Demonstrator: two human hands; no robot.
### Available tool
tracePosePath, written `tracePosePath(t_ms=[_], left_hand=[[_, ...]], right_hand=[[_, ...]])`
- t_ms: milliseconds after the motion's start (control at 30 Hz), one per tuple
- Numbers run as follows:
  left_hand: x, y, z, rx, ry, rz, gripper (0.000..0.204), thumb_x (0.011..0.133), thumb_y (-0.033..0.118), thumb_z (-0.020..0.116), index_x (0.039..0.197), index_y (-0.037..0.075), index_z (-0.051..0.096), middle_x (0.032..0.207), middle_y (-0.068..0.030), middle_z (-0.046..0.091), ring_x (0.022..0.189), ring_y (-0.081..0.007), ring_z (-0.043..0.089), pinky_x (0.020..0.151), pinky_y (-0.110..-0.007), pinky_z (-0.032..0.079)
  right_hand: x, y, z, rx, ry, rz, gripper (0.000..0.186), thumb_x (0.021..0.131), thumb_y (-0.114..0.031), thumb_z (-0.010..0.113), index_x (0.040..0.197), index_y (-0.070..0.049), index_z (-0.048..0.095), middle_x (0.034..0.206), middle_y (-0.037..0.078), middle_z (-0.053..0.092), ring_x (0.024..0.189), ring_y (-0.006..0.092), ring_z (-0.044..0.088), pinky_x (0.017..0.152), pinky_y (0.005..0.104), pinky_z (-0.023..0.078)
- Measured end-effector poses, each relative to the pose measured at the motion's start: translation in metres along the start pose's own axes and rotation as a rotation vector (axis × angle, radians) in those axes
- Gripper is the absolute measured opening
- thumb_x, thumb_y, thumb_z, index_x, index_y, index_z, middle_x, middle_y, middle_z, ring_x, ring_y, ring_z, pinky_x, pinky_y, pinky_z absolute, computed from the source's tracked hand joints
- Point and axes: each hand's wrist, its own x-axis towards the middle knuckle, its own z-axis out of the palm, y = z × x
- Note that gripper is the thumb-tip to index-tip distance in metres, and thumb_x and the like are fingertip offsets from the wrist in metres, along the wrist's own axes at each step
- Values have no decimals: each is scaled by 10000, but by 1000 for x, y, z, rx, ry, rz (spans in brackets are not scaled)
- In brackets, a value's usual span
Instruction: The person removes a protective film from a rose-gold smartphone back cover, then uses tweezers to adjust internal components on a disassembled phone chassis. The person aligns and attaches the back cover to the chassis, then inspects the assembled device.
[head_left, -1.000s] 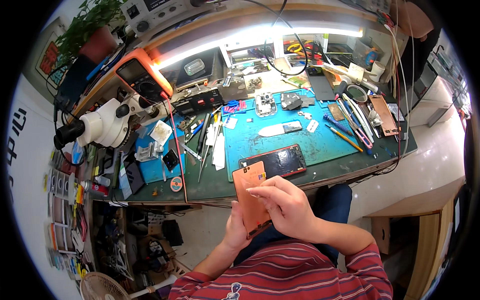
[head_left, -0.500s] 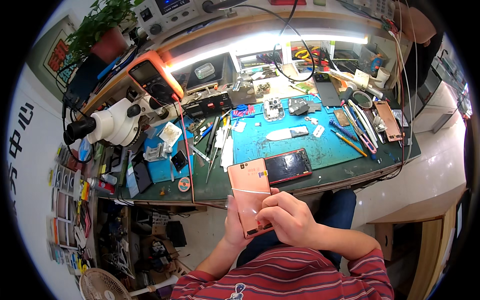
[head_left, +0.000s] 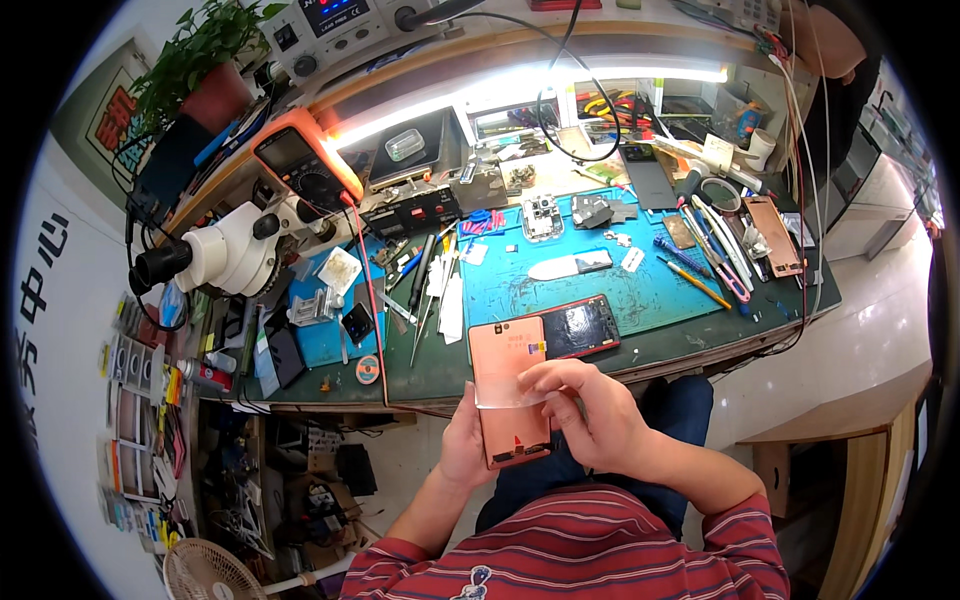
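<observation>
The person is holding a copper-pink panel [head_left: 505, 350] in the lower centre of the frame, up near the front edge of the bench [head_left: 425, 375]. Its upper R side is overlapping a dark, red-rimmed phone [head_left: 582, 328] in view; can't tell if the two are touching. Phone is lying by the front of the blue mat [head_left: 650, 295], approx. mid-frame.

L hand [head_left: 463, 440] is cupping the panel's L side, partly curled, thumb lying along the edge, rest of its fingers mostly hidden behind. R hand [head_left: 592, 412] is pinching, thumb & forefinger close together at the R edge of a clear film [head_left: 500, 392], other fingers loosely bent. Film is lying across the panel's mid-part, lower edge showing as a pale line; can't tell how much is stuck vs. just resting.

Step in hand, prob.: film being worked on the panel's face. Next move is prob. calling for L hand steadying the panel w/o flexing it, & R hand giving a light, even pinch so the film isn't creasing or slipping.
</observation>
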Motion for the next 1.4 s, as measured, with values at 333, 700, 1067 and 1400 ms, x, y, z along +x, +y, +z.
tracePosePath(t_ms=[333,700,1067,1400], left_hand=[[-2,1,-2,40,-80,-76,839,948,731,197,1477,96,339,1356,-139,529,1219,-309,569,951,-502,528],[-2,8,1,-123,-165,-114,806,985,664,248,1464,23,344,1395,-135,505,1196,-243,574,977,-390,495],[5,8,5,66,-15,-134,684,1036,553,246,1460,25,344,1397,-139,496,1252,-249,543,1002,-419,495],[15,22,7,133,-66,-93,743,1015,595,268,1453,3,364,1391,-167,515,1260,-257,539,1029,-398,469]], right_hand=[[1,1,-2,-614,1,-414,412,628,-43,709,1032,-122,738,984,0,618,692,128,566,583,240,521],[-15,5,-17,-606,-82,-417,359,655,-71,707,1001,-152,760,1044,-49,668,808,144,574,698,258,503],[-1,-1,-15,-784,-100,-499,261,727,-138,683,985,-121,725,1034,-20,649,954,165,594,783,309,485],[-7,10,-25,-676,-140,-487,241,709,-122,679,947,-103,717,1044,-14,646,976,151,609,837,321,488]])
